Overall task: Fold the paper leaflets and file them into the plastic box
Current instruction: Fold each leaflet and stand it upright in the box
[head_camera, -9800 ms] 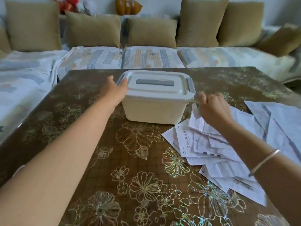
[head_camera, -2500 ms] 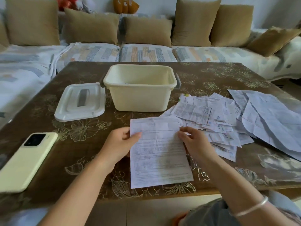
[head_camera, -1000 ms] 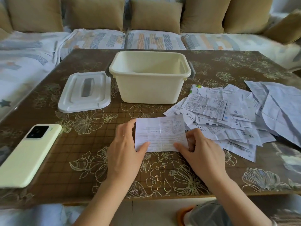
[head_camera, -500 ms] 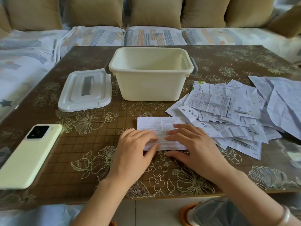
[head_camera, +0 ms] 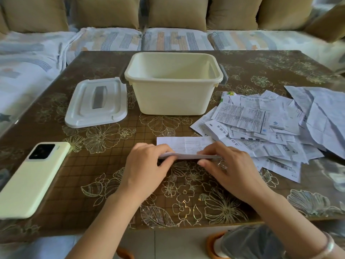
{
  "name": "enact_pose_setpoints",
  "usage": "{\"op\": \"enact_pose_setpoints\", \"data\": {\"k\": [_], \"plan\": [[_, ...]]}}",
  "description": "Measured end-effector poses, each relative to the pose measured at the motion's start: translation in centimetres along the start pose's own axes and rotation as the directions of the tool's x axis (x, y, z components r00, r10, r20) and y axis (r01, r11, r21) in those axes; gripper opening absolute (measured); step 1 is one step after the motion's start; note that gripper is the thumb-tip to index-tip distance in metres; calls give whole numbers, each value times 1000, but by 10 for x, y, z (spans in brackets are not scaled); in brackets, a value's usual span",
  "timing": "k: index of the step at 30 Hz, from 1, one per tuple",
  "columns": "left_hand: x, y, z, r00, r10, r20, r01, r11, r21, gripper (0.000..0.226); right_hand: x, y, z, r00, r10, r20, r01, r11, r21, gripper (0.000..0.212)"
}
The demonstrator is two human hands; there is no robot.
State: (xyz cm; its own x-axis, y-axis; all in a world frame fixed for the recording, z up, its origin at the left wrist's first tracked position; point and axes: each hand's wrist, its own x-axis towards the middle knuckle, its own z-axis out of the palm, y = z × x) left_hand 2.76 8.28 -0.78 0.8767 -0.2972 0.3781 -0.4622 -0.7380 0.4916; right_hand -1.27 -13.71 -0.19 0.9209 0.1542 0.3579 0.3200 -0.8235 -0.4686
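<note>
On the desk [head_camera: 89,171], the left hand [head_camera: 147,166] and right hand [head_camera: 228,170] each pinch the near edge of a folded leaflet [head_camera: 186,144], which is lifted slightly off the surface, it seems. Behind it stands the open plastic box [head_camera: 173,94], with its lid [head_camera: 97,103] lying to the left, a loose pile of leaflets [head_camera: 261,128] to the right, and a pale phone [head_camera: 31,180] near the left edge

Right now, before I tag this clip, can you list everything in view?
plastic box: one, cream, table centre, open
lid: one, white, left of box
phone: one, pale yellow, table's near left
folded leaflet: one, white, before box
loose leaflets: many, white, right of box
table: one, brown, gold flowers
sofa: one, striped, behind table
cushions: several, tan, on sofa
left hand: pinches folded leaflet
right hand: pinches folded leaflet
</note>
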Motion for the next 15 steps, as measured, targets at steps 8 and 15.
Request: {"op": "enact_pose_setpoints", "data": {"k": [8, 15], "plan": [[-10, 7, -4, 996, -74, 56, 74, 997, -13, 10, -16, -4, 3, 970, 237, -43, -224, 954, 200, 42], [-15, 9, 13, 998, -50, -46, 55, 992, 113, 32, -9, -6, 13, 966, 251, -65, -248, 967, 55, 43]]}}
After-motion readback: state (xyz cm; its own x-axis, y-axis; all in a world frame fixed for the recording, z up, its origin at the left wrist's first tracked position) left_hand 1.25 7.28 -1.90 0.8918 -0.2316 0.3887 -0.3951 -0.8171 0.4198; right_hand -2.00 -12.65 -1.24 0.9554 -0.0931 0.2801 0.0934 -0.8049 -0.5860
